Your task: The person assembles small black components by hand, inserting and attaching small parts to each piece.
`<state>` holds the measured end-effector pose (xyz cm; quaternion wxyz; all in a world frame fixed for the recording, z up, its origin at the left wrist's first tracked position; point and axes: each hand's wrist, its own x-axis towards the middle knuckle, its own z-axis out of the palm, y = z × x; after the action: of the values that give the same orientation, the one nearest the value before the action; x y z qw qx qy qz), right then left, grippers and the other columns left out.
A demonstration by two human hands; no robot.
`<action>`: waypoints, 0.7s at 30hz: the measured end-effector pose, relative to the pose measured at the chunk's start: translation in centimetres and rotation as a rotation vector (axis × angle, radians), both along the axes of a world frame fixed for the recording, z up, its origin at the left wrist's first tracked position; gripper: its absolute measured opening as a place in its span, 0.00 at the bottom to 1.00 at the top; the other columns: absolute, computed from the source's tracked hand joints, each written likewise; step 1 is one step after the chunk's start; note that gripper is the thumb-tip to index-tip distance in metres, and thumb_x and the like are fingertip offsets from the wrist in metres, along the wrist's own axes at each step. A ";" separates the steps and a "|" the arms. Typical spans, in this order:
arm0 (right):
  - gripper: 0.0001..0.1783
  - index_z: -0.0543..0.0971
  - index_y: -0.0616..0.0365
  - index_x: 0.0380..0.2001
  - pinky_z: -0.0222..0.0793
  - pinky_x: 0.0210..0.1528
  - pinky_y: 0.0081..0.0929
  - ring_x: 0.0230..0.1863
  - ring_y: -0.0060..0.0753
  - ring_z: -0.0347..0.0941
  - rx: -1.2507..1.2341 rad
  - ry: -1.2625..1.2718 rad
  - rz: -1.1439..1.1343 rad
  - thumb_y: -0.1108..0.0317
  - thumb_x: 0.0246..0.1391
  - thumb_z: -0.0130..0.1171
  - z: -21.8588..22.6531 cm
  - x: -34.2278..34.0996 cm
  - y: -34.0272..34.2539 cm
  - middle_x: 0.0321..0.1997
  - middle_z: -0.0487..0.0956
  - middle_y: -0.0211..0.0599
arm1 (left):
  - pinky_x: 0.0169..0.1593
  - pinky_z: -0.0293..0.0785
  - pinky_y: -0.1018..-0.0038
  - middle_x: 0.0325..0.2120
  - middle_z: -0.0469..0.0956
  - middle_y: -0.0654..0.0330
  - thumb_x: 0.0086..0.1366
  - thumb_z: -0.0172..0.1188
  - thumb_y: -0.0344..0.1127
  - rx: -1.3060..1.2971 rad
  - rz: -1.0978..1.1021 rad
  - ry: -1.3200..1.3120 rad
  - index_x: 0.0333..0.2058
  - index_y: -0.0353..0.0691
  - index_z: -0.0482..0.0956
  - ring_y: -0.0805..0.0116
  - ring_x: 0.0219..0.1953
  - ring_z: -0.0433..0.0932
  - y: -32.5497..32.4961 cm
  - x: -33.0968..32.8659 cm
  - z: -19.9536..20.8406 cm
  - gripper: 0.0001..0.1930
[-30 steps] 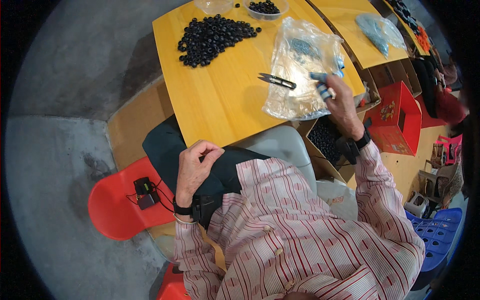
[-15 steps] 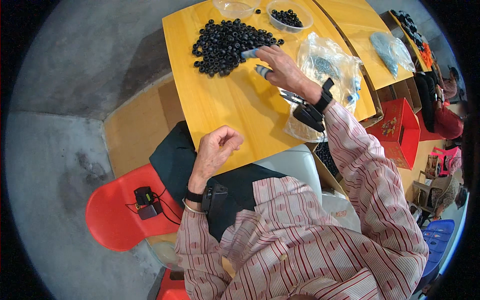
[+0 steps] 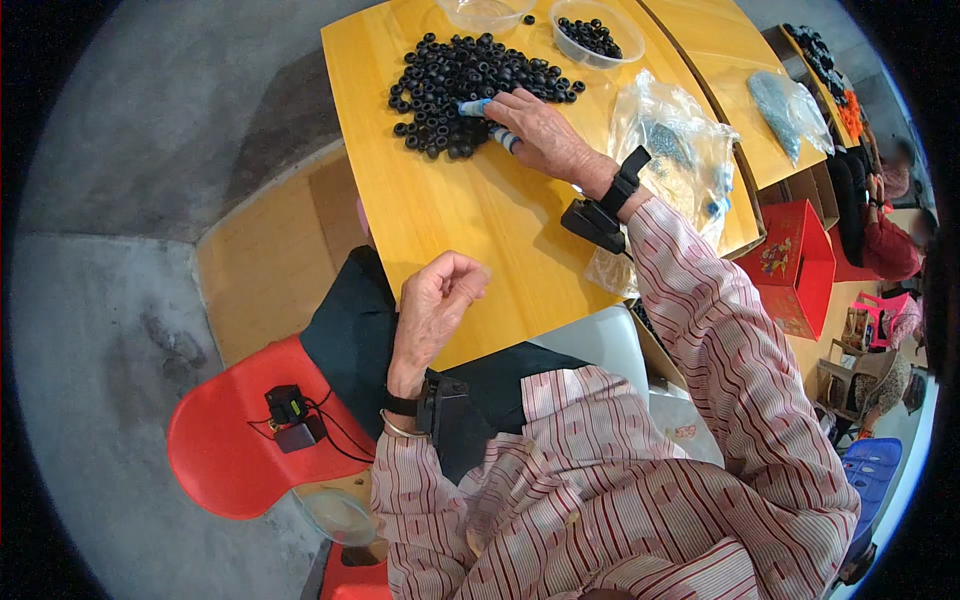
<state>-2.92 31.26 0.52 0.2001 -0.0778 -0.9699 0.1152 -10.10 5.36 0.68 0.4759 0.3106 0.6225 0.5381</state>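
A pile of small black ring-like pieces lies on the yellow table. My right hand reaches over the pile's near right edge, its index finger and thumb wrapped in blue and white coverings. Those two fingers are apart, with their tips at the pieces; no piece shows clearly between them. Close to the table's near left edge is my left hand, its fingers curled and the thumb pressed toward them. Whatever it may hold is hidden. Each wrist carries a black strap with a device.
A clear bowl of black pieces stands beyond the pile, beside another clear bowl. Right of my right hand lies a crumpled plastic bag. A red chair stands left, holding a small black device. Other people sit far right.
My right hand has moved slightly left and its fingertips have come down to the black pieces. My left hand stays curled in nearly the same place. The view has shifted slightly.
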 end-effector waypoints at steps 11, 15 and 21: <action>0.31 0.67 0.54 0.57 0.68 0.46 0.25 0.39 0.28 0.72 -0.752 0.063 0.035 0.72 0.48 0.61 4.5 4.3 -9.4 0.39 0.77 0.32 | 0.42 0.68 0.81 0.32 0.76 0.62 0.64 0.55 0.34 0.100 0.168 -0.222 0.42 0.33 0.72 0.77 0.35 0.74 0.2 0.0 1.1 0.12; 0.29 0.68 0.56 0.54 0.69 0.43 0.31 0.38 0.38 0.71 -0.620 0.127 0.095 0.74 0.45 0.61 3.2 4.8 -11.7 0.37 0.74 0.37 | 0.46 0.68 0.79 0.38 0.77 0.57 0.65 0.53 0.34 0.275 0.212 -0.333 0.46 0.33 0.69 0.74 0.38 0.74 0.3 0.4 0.7 0.14; 0.28 0.69 0.61 0.50 0.67 0.41 0.35 0.37 0.43 0.68 -0.475 0.093 0.115 0.74 0.42 0.62 2.6 5.3 -13.6 0.35 0.72 0.39 | 0.45 0.69 0.78 0.37 0.76 0.57 0.65 0.53 0.32 0.333 0.207 -0.316 0.46 0.32 0.68 0.72 0.40 0.75 0.0 0.6 0.9 0.13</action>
<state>2.39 17.62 3.09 0.2136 -0.0619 -0.9082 0.3547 -9.50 5.32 1.60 0.4516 0.2314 0.4717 0.7211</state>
